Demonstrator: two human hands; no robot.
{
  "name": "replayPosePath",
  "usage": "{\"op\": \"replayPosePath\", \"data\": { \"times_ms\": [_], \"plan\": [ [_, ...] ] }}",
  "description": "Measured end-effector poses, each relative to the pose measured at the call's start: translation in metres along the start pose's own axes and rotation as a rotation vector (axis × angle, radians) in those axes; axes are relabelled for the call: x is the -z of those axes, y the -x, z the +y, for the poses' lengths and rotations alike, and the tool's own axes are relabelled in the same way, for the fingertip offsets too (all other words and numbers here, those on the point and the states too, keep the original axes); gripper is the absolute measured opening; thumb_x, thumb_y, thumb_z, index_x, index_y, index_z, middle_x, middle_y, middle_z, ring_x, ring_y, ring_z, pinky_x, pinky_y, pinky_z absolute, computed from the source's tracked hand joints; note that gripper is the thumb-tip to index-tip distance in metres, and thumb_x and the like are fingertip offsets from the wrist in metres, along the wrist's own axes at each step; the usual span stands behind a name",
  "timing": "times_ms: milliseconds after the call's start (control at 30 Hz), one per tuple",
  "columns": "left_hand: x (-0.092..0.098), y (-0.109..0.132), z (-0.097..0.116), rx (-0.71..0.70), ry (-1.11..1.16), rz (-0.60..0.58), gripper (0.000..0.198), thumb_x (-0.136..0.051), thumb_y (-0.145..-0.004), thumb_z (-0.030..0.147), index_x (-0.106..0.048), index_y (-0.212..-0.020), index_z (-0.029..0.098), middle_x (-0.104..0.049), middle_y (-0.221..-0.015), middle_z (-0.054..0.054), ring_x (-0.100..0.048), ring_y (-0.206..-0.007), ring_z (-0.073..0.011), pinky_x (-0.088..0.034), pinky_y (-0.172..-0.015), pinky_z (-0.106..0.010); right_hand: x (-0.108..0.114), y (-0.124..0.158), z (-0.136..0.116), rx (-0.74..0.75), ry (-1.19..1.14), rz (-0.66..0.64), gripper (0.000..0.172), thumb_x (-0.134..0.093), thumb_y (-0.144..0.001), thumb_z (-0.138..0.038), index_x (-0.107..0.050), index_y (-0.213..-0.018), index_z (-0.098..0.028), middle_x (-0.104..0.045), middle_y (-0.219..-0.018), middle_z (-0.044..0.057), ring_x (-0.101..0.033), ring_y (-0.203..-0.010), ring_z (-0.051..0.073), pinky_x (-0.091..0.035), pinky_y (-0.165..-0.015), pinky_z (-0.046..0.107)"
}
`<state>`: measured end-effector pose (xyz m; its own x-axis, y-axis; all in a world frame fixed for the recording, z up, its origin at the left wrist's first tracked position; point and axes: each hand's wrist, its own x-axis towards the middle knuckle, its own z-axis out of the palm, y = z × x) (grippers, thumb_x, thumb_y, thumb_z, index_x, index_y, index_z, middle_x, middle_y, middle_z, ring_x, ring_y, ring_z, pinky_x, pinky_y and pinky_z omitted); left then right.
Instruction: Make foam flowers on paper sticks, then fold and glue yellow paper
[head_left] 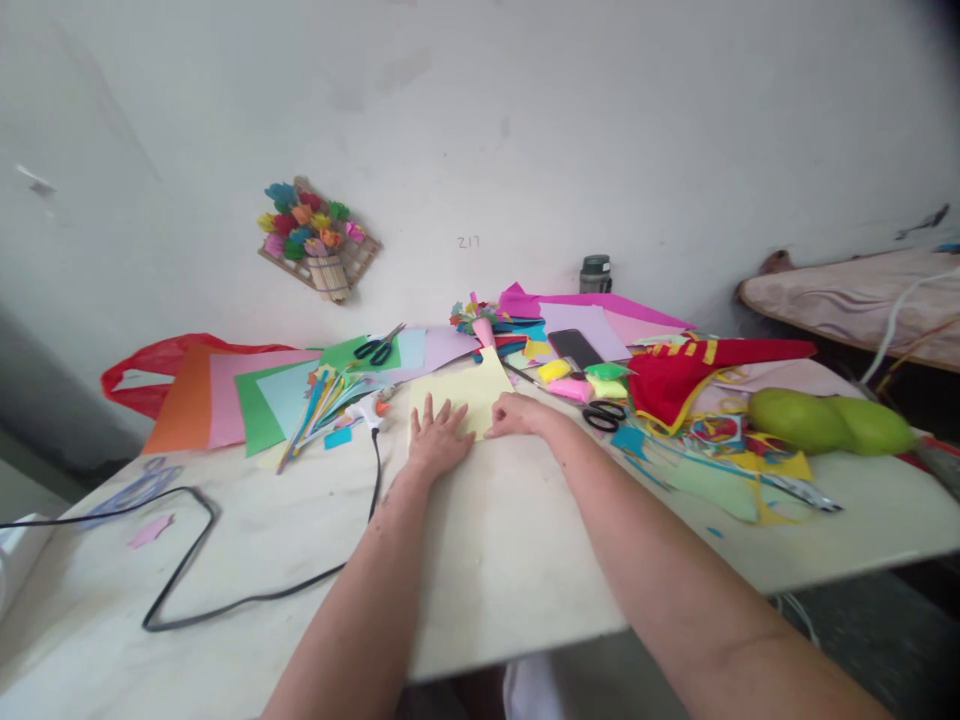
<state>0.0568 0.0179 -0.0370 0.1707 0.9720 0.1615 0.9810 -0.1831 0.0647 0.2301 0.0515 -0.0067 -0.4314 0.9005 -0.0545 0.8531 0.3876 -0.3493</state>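
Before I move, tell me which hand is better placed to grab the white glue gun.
Likely your left hand: it lies spread on the pale yellow paper, close beside the white glue gun. Your right hand, curled, sits farther off, beyond the left.

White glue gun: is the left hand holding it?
No, the left hand is spread on the pale yellow paper, and the white glue gun lies apart, to the hand's left.

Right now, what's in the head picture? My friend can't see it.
A person's left hand lies spread on pale yellow paper on a table, the right hand curled nearby. Around them lie colored sheets, scissors and a phone.
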Motion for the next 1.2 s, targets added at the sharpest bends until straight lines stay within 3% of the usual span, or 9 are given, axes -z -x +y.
{"op": "replayPosePath", "data": {
  "times_ms": [333,533,700,867,1033,1200],
  "plan": [
    [0.004,0.004,0.009,-0.125,-0.091,0.144,0.054,-0.035,-0.079,0.048,-0.041,-0.129,0.028,-0.034,-0.139,-0.002,0.0,-0.133,-0.0247,0.01,-0.103,-0.049,0.002,0.003,-0.002,-0.023,-0.002,-0.028,0.029,-0.063,-0.062,-0.044,-0.064,-0.075,-0.017,-0.064,-0.074,0.002,-0.054,-0.061,0.012,-0.034,-0.05,0.02],
    [0.0,0.001,0.012,-0.084,-0.056,0.072,0.053,-0.033,-0.08,0.049,-0.04,-0.129,0.03,-0.03,-0.141,-0.002,0.004,-0.133,-0.0265,0.007,-0.103,-0.052,0.005,0.007,-0.002,-0.054,0.042,-0.018,0.031,-0.064,-0.062,-0.047,-0.065,-0.076,-0.019,-0.065,-0.078,0.003,-0.056,-0.068,0.015,-0.037,-0.053,0.021],
    [0.0,-0.002,0.011,-0.054,-0.035,0.025,0.054,-0.033,-0.079,0.05,-0.037,-0.13,0.033,-0.027,-0.142,-0.001,0.006,-0.132,-0.0261,0.005,-0.103,-0.052,0.011,0.009,0.002,-0.081,0.088,-0.03,0.037,-0.064,-0.061,-0.052,-0.065,-0.079,-0.02,-0.063,-0.09,0.007,-0.057,-0.084,0.021,-0.041,-0.067,0.026],
    [0.001,-0.001,0.015,-0.073,-0.063,0.067,0.053,-0.035,-0.079,0.048,-0.039,-0.13,0.031,-0.029,-0.141,-0.001,0.004,-0.133,-0.0254,0.009,-0.102,-0.052,0.014,0.011,0.001,-0.175,0.231,0.055,0.063,-0.064,-0.052,-0.064,-0.062,-0.093,-0.015,-0.05,-0.115,0.017,-0.042,-0.11,0.032,-0.034,-0.088,0.037],
    [0.002,0.002,0.023,-0.13,-0.104,0.154,0.052,-0.029,-0.082,0.048,-0.042,-0.128,0.028,-0.036,-0.138,-0.002,0.0,-0.133,-0.0238,0.012,-0.103,-0.049,0.008,0.009,0.001,-0.185,0.242,0.11,0.077,-0.062,-0.052,-0.065,-0.053,-0.113,-0.019,-0.041,-0.126,0.014,-0.034,-0.117,0.032,-0.027,-0.095,0.041],
    [-0.001,0.001,0.022,-0.125,-0.064,0.111,0.05,-0.03,-0.082,0.045,-0.043,-0.127,0.028,-0.036,-0.138,-0.002,-0.001,-0.133,-0.0248,0.01,-0.103,-0.051,0.004,0.008,0.002,-0.144,0.213,0.066,0.079,-0.06,-0.057,-0.063,-0.046,-0.122,-0.02,-0.036,-0.132,0.013,-0.033,-0.119,0.031,-0.027,-0.096,0.041]
  ]
}}
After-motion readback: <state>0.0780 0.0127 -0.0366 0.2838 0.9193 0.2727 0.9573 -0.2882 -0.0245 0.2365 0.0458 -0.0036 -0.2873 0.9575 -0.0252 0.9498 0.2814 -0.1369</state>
